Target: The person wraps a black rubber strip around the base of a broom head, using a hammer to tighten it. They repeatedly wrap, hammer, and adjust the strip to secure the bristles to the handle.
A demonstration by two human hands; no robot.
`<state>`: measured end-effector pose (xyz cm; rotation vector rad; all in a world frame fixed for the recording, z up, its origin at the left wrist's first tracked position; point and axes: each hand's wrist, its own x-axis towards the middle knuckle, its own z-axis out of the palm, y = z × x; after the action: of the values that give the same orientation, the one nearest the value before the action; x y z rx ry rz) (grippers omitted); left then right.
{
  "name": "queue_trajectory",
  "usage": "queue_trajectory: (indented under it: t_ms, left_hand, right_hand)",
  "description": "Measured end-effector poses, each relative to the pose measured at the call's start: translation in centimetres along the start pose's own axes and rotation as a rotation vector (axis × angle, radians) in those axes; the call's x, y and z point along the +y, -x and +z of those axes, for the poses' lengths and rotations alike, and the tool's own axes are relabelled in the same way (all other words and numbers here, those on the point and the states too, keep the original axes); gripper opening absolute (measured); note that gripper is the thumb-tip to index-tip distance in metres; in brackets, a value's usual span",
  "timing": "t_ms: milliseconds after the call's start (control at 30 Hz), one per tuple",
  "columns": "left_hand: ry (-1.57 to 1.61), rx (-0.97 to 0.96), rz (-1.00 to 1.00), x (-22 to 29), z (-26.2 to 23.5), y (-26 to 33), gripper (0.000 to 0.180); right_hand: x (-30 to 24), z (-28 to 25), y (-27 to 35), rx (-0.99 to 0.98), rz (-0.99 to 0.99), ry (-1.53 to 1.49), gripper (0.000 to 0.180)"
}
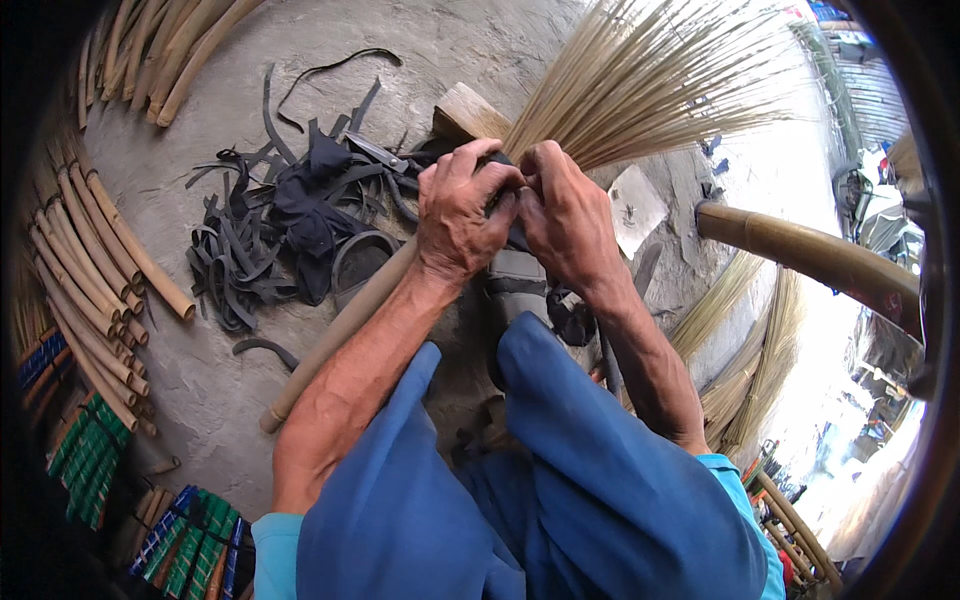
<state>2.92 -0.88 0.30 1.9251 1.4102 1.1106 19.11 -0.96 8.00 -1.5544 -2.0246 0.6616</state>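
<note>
The left hand (458, 210) and right hand (565, 215) meet at the neck of a broom (640, 80), just where the pale straw bristles join the handle (340, 335). The fingers (470, 165) of the left hand are curled shut over the dark binding at the neck. The right hand's fingers are also bent closed and pinch the same spot from the other side; the two hands touch each other. What exactly sits between the right fingertips I cannot tell, it is hidden.

The broom lies across the person's knees, in blue trousers (560, 480). Its bristles fan out to the upper right, w/ the handle going down to the lower left, its end near the floor (200, 400).

On the floor to the left of the hands is a pile of black rubber strips (280, 220), loose and tangled. Further left lie rows of cut bamboo sticks (95, 270), and more at the top left. Finished handles w/ green and blue wrapping (95, 455) are at the lower left edge. At right, a thick bamboo pole (810, 255) crosses, and under it are more straw bundles (750, 360).
</note>
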Motion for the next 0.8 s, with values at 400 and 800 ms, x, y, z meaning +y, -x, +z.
queue_trajectory:
  t_ms: [400,800]
  left_hand:
    - [0.112,-0.022,0.017,-0.7,-0.1,-0.7,0.019]
    - [0.168,-0.016,-0.009,-0.8,-0.1,-0.6,0.018]
  right_hand:
    - [5.5,-2.0,4.3,0.123,0.102,-0.130,0.021]
    - [12.3,-1.1,30.7,-0.128,0.609,0.292,0.045]
